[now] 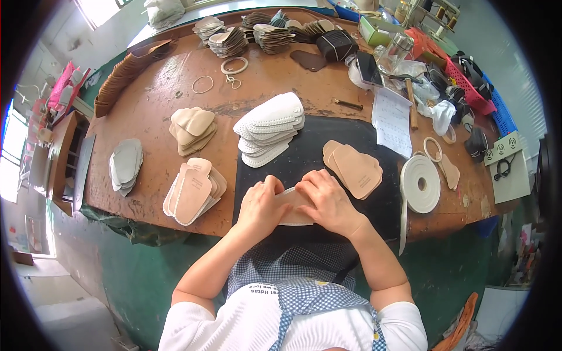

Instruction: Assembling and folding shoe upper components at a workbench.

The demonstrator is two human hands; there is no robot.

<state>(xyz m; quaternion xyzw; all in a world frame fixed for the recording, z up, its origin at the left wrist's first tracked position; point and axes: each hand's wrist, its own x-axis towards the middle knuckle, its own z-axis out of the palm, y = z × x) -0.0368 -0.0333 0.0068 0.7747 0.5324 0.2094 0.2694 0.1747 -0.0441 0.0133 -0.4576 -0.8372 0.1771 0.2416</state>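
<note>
Both my hands meet over a beige leather piece with a white, stitched-looking edge (296, 217), which lies on the black mat (328, 130) close to the table's front edge. My left hand (263, 205) has its fingers curled on the piece's left side. Bent over the right side are the fingers of my right hand (325, 200), its thumb pressing near the middle. Much of the piece is hidden under my fingers. Beyond them stands a fanned stack of white perforated-edge pieces (270, 126). A few plain beige leather pieces (356, 169) overlap just right of my right hand.
Left on the brown table (146, 88) lie beige-and-white pieces (193, 190), beige pieces (192, 130) and grey-white pieces (126, 165). A white tape roll (420, 184), paper sheet (392, 121) and hammer (411, 102) lie right. Bundled stacks (272, 38) line the back.
</note>
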